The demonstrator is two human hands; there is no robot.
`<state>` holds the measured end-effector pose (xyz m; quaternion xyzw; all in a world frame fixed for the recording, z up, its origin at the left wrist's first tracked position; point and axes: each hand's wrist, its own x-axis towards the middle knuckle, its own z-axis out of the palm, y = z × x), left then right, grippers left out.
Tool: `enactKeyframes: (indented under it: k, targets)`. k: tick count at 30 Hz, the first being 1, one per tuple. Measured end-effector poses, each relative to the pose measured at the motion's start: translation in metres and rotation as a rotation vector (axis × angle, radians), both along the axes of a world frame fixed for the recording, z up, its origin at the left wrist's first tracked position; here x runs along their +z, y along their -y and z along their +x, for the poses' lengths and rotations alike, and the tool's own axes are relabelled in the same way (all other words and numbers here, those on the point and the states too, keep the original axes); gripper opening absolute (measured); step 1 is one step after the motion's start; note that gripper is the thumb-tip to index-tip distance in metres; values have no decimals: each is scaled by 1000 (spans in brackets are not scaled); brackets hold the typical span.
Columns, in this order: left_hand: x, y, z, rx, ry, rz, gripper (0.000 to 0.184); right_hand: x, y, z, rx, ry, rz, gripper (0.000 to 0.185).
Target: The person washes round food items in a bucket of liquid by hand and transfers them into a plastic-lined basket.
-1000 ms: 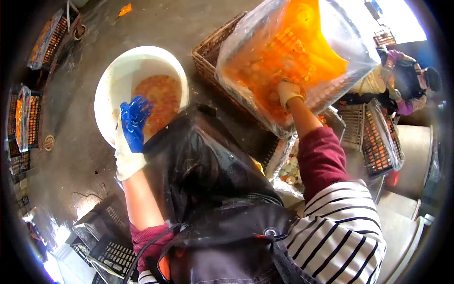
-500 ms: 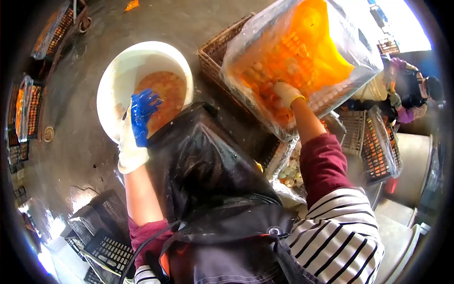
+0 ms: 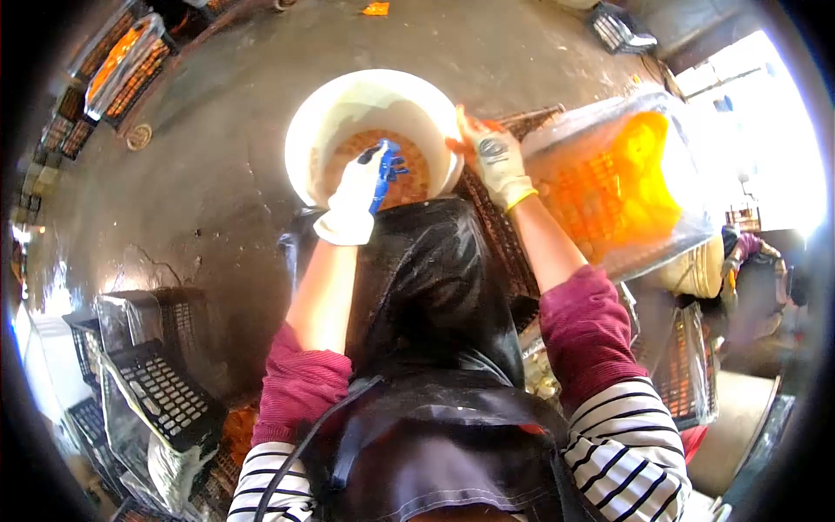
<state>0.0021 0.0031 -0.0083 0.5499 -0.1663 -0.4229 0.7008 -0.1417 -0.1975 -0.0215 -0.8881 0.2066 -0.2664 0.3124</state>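
My left hand, in a white glove with a blue palm, hovers over the white bucket. Its blue fingers are half curled and apart, and I see nothing in them. Reddish-orange pieces in cloudy liquid lie at the bottom of the bucket. Beside the bucket's right rim is my right hand, in a white glove with a yellow cuff. Its fingers curl around something orange, blurred and partly hidden. Right of it, a crate lined with clear plastic holds orange pieces and a bright orange sheet.
A brown crate stands under the lined one. Black crates are stacked at lower left, more crates at upper left. Another person is at the far right, near a beige bucket. An orange scrap lies on the wet floor.
My right hand has come out of the lined crate and moved left to the bucket's rim. My view has turned, so the bucket appears further right. My left hand stays over the bucket.
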Motion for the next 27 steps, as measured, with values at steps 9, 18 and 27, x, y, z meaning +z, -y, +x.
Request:
enactKeyframes:
  k: [9, 18, 27]
  targets:
    - [26, 10, -16, -61, 116, -152, 36, 98, -45, 24, 395, -366, 563, 33]
    - [23, -2, -16, 214, 851, 69, 25, 30, -50, 68, 331, -367, -214, 16]
    - [23, -10, -12, 312, 610, 29, 24, 23, -57, 80, 237, -285, 207, 16]
